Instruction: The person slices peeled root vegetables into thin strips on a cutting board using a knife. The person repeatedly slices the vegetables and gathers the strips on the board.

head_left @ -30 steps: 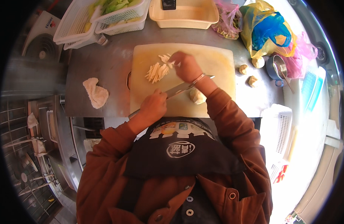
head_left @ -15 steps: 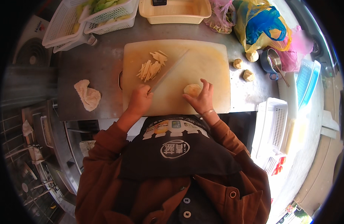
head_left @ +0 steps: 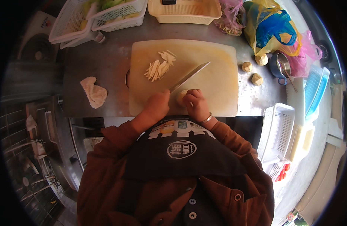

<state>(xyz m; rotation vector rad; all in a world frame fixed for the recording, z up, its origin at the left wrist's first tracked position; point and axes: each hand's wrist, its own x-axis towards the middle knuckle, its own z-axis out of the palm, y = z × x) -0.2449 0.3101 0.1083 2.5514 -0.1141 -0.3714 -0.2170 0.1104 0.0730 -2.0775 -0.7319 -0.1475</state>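
My left hand point(head_left: 158, 104) is closed round the handle of a knife point(head_left: 191, 77), whose long blade slants up and right across the pale cutting board point(head_left: 215, 90). Just right of the handle, a pale peeled potato point(head_left: 180, 98) sits on the board near its front edge. The curled fingers of my right hand point(head_left: 196, 105) grip it from the right and partly cover it. Cut potato strips point(head_left: 158, 69) lie in a loose heap on the board's upper left, beyond the blade.
Peeled potatoes point(head_left: 257, 79) and a blue pot point(head_left: 276, 68) stand right of the board. A crumpled cloth point(head_left: 93, 92) lies left. White baskets point(head_left: 68, 28), a cream basket point(head_left: 184, 17) and plastic bags point(head_left: 275, 28) line the back. White baskets point(head_left: 277, 130) stand at the right.
The knife has lifted and turned, its blade now reaching further right. My right hand has drawn the potato left, toward the knife, and its fingers have curled in. The view has shifted slightly.
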